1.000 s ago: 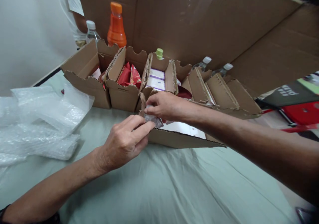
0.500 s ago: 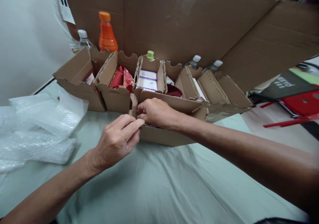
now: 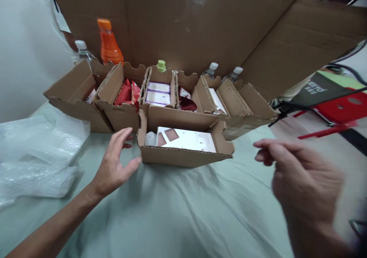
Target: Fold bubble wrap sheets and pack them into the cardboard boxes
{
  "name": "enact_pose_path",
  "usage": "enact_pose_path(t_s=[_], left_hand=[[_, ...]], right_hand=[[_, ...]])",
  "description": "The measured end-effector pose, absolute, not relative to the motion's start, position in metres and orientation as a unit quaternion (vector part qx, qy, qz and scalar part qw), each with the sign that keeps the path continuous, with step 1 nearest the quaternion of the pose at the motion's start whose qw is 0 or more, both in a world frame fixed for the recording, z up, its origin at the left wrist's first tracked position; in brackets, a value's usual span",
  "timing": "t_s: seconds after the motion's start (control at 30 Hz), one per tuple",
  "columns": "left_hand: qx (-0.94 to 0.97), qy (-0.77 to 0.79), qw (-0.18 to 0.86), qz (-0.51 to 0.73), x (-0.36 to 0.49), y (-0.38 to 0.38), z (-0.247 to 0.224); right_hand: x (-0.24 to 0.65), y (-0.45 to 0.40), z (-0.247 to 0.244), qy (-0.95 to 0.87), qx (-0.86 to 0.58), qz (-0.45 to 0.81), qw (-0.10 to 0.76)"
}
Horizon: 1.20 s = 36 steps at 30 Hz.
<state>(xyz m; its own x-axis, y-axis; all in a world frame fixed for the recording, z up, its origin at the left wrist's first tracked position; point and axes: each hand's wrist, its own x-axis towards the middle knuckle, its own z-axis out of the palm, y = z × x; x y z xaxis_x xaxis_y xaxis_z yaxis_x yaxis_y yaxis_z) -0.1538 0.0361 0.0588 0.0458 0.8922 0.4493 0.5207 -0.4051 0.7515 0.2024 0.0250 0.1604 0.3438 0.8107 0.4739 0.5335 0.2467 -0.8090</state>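
A small open cardboard box (image 3: 183, 158) stands on the pale green sheet in front of me. Inside it lies a white carton (image 3: 186, 139) with brown squares printed on it, and a crumpled clear plastic piece (image 3: 150, 138) is tucked at its left end. My left hand (image 3: 116, 164) is open beside the box's left end; its thumb tip comes close to the front corner, and whether it touches cannot be told. Off to the right of the box, my right hand (image 3: 298, 177) hangs with its fingers curled together, slightly blurred, and nothing shows in them.
Behind stands a row of cardboard compartments (image 3: 119, 118) holding red packets (image 3: 128, 93), purple-edged white packs (image 3: 158, 93) and other goods. Bottles, one an orange bottle (image 3: 110, 46), stand against a tall cardboard panel (image 3: 183, 32). Bubble wrap (image 3: 37, 158) lies left; a red stool (image 3: 341, 105) stands right.
My right hand has come out of the small box and swung far right. My left hand has drawn back to the left and opened. The white carton inside is now uncovered. The view has shifted slightly.
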Motion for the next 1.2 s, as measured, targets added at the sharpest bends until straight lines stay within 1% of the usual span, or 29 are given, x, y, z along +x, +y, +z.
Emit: enact_pose_path(t_s=[0.03,0.07,0.13,0.17,0.23,0.3,0.37,0.5,0.6,0.7,0.77,0.83,0.97,1.03,1.1,1.2], left_hand=[[0.689,0.507,0.259,0.448,-0.153,0.039,0.051],[0.680,0.502,0.314,0.432,-0.151,0.043,0.044],[0.654,0.492,0.403,0.410,-0.143,0.049,0.032],[0.639,0.489,0.433,0.407,-0.137,0.050,0.029],[0.612,0.484,0.464,0.419,-0.122,0.049,0.026],[0.599,0.482,0.465,0.439,-0.107,0.038,0.030],[0.609,0.479,0.455,0.438,-0.093,0.014,0.035],[0.638,0.496,0.450,0.379,-0.090,-0.060,0.038],[0.632,0.545,0.429,0.345,-0.115,-0.100,0.040],[0.622,0.582,0.382,0.357,-0.139,-0.095,0.055],[0.635,0.563,0.362,0.386,-0.140,-0.077,0.071],[0.655,0.527,0.347,0.415,-0.127,-0.065,0.084],[0.684,0.467,0.351,0.437,-0.097,-0.081,0.081],[0.683,0.457,0.370,0.433,-0.094,-0.096,0.074],[0.670,0.470,0.384,0.427,-0.101,-0.102,0.073],[0.650,0.487,0.387,0.437,-0.111,-0.093,0.080]], right_hand=[[0.213,0.020,0.136,-0.513,-0.603,0.146,0.593],[0.218,0.019,0.111,-0.499,-0.616,0.192,0.578],[0.213,0.025,0.069,-0.536,-0.596,0.279,0.528],[0.205,0.031,0.055,-0.562,-0.583,0.310,0.499],[0.187,0.040,0.042,-0.597,-0.562,0.329,0.469],[0.178,0.036,0.042,-0.611,-0.556,0.320,0.464],[0.181,0.013,0.044,-0.621,-0.553,0.315,0.457],[0.195,-0.058,0.038,-0.624,-0.562,0.308,0.447],[0.176,-0.083,0.040,-0.640,-0.538,0.317,0.448],[0.147,-0.065,0.062,-0.666,-0.491,0.344,0.444],[0.143,-0.052,0.081,-0.668,-0.487,0.335,0.453],[0.154,-0.055,0.094,-0.658,-0.515,0.315,0.450],[0.189,-0.100,0.093,-0.622,-0.581,0.264,0.454],[0.191,-0.117,0.090,-0.619,-0.589,0.269,0.445],[0.182,-0.116,0.090,-0.628,-0.579,0.295,0.428],[0.169,-0.094,0.094,-0.629,-0.555,0.315,0.443]])
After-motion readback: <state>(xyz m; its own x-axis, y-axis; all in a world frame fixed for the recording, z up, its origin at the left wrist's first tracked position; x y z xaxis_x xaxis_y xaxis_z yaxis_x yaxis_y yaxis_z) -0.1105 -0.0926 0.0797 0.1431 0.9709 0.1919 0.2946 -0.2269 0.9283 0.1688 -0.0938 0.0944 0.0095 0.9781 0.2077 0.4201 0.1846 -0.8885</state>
